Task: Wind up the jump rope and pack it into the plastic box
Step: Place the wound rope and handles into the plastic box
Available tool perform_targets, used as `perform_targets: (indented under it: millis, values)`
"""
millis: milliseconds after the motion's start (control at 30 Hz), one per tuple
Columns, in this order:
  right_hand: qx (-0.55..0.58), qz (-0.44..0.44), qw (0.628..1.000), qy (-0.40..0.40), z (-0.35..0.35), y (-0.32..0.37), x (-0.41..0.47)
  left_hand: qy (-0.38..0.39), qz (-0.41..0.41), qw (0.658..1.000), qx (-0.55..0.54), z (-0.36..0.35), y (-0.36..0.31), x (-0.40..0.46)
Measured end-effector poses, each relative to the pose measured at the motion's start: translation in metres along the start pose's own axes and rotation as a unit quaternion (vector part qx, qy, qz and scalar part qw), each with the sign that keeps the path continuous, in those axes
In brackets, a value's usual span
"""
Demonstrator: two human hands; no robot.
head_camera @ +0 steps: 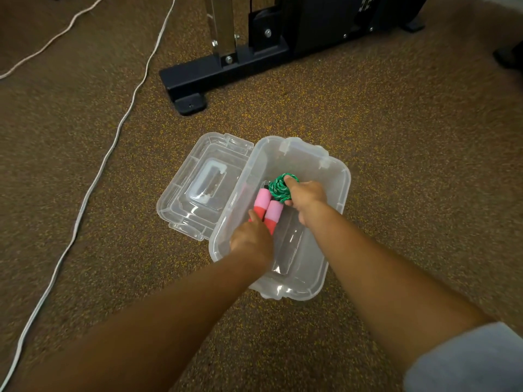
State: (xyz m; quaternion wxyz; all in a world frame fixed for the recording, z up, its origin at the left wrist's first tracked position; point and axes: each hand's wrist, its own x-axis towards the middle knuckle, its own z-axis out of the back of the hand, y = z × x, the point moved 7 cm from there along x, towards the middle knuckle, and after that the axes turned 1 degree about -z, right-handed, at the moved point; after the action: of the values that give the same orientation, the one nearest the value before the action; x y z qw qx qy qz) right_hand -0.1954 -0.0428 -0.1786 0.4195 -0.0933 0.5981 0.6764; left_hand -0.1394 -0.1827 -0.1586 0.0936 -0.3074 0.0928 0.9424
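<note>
A clear plastic box [334,193] stands open on the speckled brown floor, its lid [198,188] lying flat to the left. Inside the box is the jump rope: two pink-and-red foam handles [267,209] side by side and a wound bundle of green cord [278,188] at their far end. My left hand [250,239] grips the red near ends of the handles. My right hand [307,198] is closed on the green cord bundle. Both hands are within the box walls; the box floor under the rope is partly hidden.
A black metal frame of exercise equipment [226,69] stands behind the box. A long white cable [93,185] runs across the floor on the left. Bare floor surrounds the box on the right and in front.
</note>
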Motion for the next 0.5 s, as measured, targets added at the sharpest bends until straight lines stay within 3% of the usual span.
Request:
perform_targets:
  millis: [200, 500]
  values:
    - [0.104, -0.031, 0.994, 0.019, -0.015, -0.018, 0.026, 0.026, 0.013, 0.996, -0.089, -0.006, 0.011, 0.002]
    - [-0.074, 0.023, 0.997, -0.013, 0.002, 0.000, 0.001, 0.049, 0.003, 0.996, -0.081, -0.009, 0.004, -0.003]
